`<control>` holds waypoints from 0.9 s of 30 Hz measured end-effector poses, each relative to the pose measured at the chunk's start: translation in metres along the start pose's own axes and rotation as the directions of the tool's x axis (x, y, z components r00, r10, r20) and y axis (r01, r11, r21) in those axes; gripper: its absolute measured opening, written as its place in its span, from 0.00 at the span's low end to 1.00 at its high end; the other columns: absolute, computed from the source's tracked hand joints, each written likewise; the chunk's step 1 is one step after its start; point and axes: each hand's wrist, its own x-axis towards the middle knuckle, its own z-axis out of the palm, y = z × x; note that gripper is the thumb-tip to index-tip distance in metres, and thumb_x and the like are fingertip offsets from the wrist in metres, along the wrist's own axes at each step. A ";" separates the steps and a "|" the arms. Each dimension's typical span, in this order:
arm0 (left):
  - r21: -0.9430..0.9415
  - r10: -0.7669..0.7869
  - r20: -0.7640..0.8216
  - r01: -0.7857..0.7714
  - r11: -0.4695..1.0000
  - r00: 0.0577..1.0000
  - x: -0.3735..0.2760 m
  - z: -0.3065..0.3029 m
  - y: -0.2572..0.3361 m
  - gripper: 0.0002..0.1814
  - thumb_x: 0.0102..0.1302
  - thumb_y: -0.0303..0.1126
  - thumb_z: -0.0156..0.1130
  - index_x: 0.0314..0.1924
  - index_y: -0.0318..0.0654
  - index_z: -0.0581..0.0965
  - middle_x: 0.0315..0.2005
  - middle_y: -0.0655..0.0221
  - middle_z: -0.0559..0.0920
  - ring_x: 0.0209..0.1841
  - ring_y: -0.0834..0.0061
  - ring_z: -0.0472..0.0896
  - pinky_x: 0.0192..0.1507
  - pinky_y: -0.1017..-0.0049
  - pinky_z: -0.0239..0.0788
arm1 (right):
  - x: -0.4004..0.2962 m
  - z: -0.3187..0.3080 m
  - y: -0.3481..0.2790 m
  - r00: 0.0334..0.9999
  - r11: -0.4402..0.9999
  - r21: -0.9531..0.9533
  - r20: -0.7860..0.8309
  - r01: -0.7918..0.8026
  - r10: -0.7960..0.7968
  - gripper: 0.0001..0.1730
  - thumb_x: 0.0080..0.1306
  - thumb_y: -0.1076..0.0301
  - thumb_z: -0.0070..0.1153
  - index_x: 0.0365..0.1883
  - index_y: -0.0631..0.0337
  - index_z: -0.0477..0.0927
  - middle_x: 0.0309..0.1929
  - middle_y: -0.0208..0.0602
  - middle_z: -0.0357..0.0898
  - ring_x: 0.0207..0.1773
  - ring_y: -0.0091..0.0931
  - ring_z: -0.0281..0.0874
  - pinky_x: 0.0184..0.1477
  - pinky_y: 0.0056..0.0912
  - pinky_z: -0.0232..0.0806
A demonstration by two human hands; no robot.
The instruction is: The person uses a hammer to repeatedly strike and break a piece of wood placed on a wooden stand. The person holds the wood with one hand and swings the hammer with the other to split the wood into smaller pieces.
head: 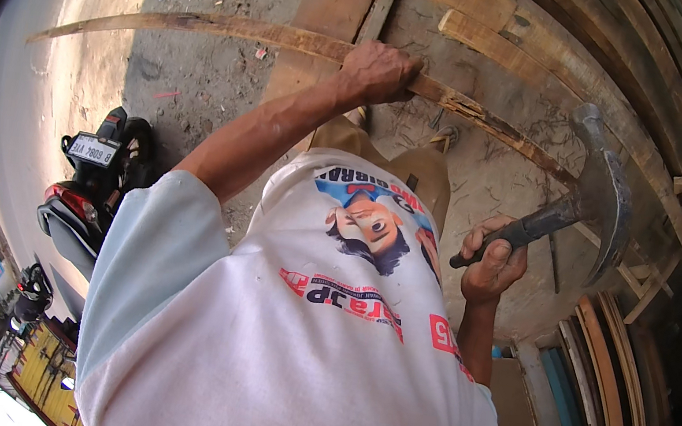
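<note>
My left hand (378, 73) is closed in a fist around a long, narrow wooden strip (236, 29). The strip runs across in front of me, and its wood looks split and chipped just right of the fist. In my right hand (495, 264) is a claw hammer (544, 220), gripped by its dark handle. Its worn steel head is raised at the right, with the curved claw towards me and the striking face away. The head overlaps the strip's right end in view; whether they touch I cannot tell.
Stacked timber beams (543, 37) span the far side. Boards (603, 395) stand at the lower right. A flat wooden plank (334, 4) lies on the dirty concrete floor (202, 77), with thin dark slivers scattered to its right. A parked motorcycle (82, 199) stands at left.
</note>
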 end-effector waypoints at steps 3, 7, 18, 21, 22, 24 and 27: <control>-0.011 -0.034 0.072 0.035 0.999 0.997 0.002 -0.003 0.002 0.18 0.60 0.48 0.72 0.42 0.44 0.81 0.32 0.59 0.88 0.38 0.56 0.88 0.39 0.57 0.79 | -0.006 -0.002 0.034 0.994 0.975 -0.199 0.040 -0.095 0.105 0.28 0.80 0.42 0.45 0.37 0.63 0.70 0.23 0.29 0.66 0.22 0.19 0.67 0.26 0.24 0.63; -0.001 -0.025 0.048 0.025 1.000 0.999 0.005 0.004 -0.005 0.19 0.58 0.46 0.73 0.40 0.42 0.79 0.32 0.60 0.86 0.38 0.55 0.88 0.38 0.56 0.79 | 0.005 0.005 0.053 0.932 0.831 -0.455 0.006 -0.319 0.361 0.26 0.82 0.45 0.42 0.34 0.60 0.70 0.18 0.25 0.64 0.22 0.20 0.68 0.24 0.26 0.64; -0.002 -0.009 0.031 0.009 1.000 0.999 0.002 0.003 0.000 0.18 0.58 0.45 0.73 0.39 0.42 0.78 0.31 0.59 0.86 0.36 0.54 0.87 0.36 0.56 0.78 | 0.001 0.010 0.047 0.968 0.937 -0.252 -0.008 0.242 -0.252 0.26 0.76 0.44 0.54 0.42 0.63 0.70 0.22 0.33 0.70 0.22 0.25 0.69 0.25 0.32 0.64; 0.012 -0.032 0.014 0.032 0.999 0.999 0.003 -0.004 0.005 0.19 0.58 0.46 0.73 0.39 0.42 0.78 0.30 0.57 0.86 0.35 0.54 0.87 0.36 0.56 0.78 | -0.004 0.023 0.090 0.998 0.895 -0.444 -0.040 -0.056 0.042 0.24 0.78 0.46 0.53 0.39 0.62 0.72 0.22 0.32 0.71 0.22 0.26 0.71 0.25 0.34 0.64; 0.009 -0.010 0.002 0.010 1.000 1.000 0.002 -0.004 0.005 0.19 0.58 0.47 0.73 0.39 0.42 0.78 0.30 0.56 0.86 0.35 0.53 0.87 0.36 0.56 0.78 | -0.001 0.025 0.097 0.992 0.892 -0.433 -0.055 -0.127 0.114 0.23 0.78 0.47 0.53 0.38 0.61 0.72 0.22 0.31 0.71 0.21 0.25 0.71 0.25 0.35 0.64; 0.007 0.024 -0.026 -0.024 1.000 0.999 0.004 -0.001 0.002 0.20 0.59 0.48 0.72 0.40 0.41 0.78 0.29 0.55 0.86 0.35 0.52 0.87 0.36 0.56 0.78 | -0.007 0.021 0.090 0.953 0.932 -0.209 -0.136 -0.295 0.271 0.23 0.79 0.47 0.51 0.36 0.60 0.73 0.19 0.27 0.68 0.19 0.21 0.66 0.22 0.29 0.61; 0.034 -0.032 0.110 0.029 0.999 0.993 0.009 -0.005 0.001 0.20 0.59 0.47 0.72 0.41 0.42 0.78 0.30 0.55 0.86 0.36 0.51 0.87 0.36 0.55 0.78 | 0.001 0.014 0.053 0.910 0.930 0.014 -0.205 -0.366 0.361 0.21 0.80 0.48 0.49 0.39 0.59 0.72 0.21 0.25 0.67 0.17 0.17 0.63 0.19 0.23 0.59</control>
